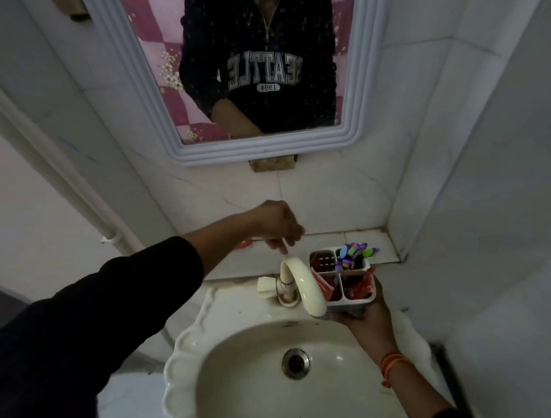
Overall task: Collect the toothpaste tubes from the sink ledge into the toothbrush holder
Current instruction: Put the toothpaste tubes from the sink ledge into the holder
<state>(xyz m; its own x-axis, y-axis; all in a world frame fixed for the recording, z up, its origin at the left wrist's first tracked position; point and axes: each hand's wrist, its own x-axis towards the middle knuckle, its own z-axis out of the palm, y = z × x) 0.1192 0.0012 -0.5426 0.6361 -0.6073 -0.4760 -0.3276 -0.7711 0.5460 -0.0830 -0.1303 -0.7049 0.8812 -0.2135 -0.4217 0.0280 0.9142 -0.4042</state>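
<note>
A person in a dark long-sleeved top stands at a cream ceramic washbasin with a scalloped rim, both arms reaching toward the tiled ledge at the far side of the sink. The right hand grips a white plastic four-compartment toothbrush holder from beneath and around its near right side, holding it above the basin just right of the cream curved plastic tap. The holder's far right compartment carries a cluster of toothbrushes with purple, green and blue heads that lean toward the far right. Its far left compartment shows a perforated bottom with nothing else visible inside. The two near compartments hold red toothpaste tubes: one red and white crimped tube in the near left, and a darker red tube in the near right, its crimped end rising past the rim. The left hand hovers over the ledge left of the holder, fingers loosely curled and pointing down, gripping nothing that can be seen. Just left of that hand and below the wrist, a small red item lies on the ledge, mostly hidden; what it is cannot be told. Orange thread bands circle the right wrist. A white-framed wall mirror hangs on the far tiled wall and reflects the person's dark sweatshirt.
</note>
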